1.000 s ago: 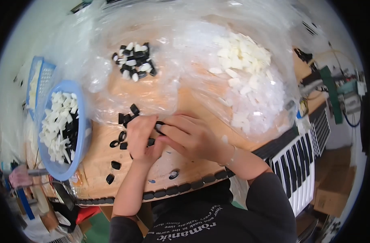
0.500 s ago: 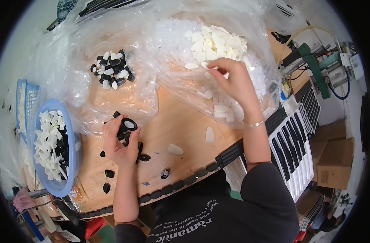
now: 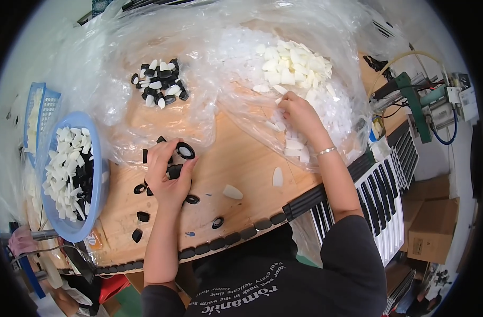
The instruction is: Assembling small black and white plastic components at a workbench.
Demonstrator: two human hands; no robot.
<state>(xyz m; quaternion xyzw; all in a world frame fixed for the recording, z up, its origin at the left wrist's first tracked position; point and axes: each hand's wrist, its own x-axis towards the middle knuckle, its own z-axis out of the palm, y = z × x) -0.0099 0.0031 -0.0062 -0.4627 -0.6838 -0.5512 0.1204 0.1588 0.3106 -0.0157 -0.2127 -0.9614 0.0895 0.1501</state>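
Between thumb and fingers of my left hand (image 3: 167, 177) is a black oval ring-shaped piece (image 3: 185, 150) with a pale centre, tilted up. Other black pieces (image 3: 174, 171) lie under and beside that hand, partly hidden by it. My right hand (image 3: 303, 117) is at the near edge of a heap of cream-white flat ovals (image 3: 294, 66), its fingertips pinched together. What they hold, if anything, is hidden. Two loose white ovals, one a near oval (image 3: 232, 192) and one a farther oval (image 3: 278, 177), lie on the wooden table (image 3: 246, 153) between my hands.
Clear plastic sheeting (image 3: 109, 79) covers the far table, with a pile of black and white pieces (image 3: 159, 82) on it. A blue basin (image 3: 101, 185) of pieces stands left, beside a blue basket (image 3: 51, 98). Black-and-white slatted panels (image 3: 381, 203) and a green-armed device (image 3: 410, 100) are right.
The whole view has shifted slightly. My right fingertips have drawn together and a little nearer to me at the heap's edge. My left hand still holds the black ring-shaped piece, lifted slightly farther away.
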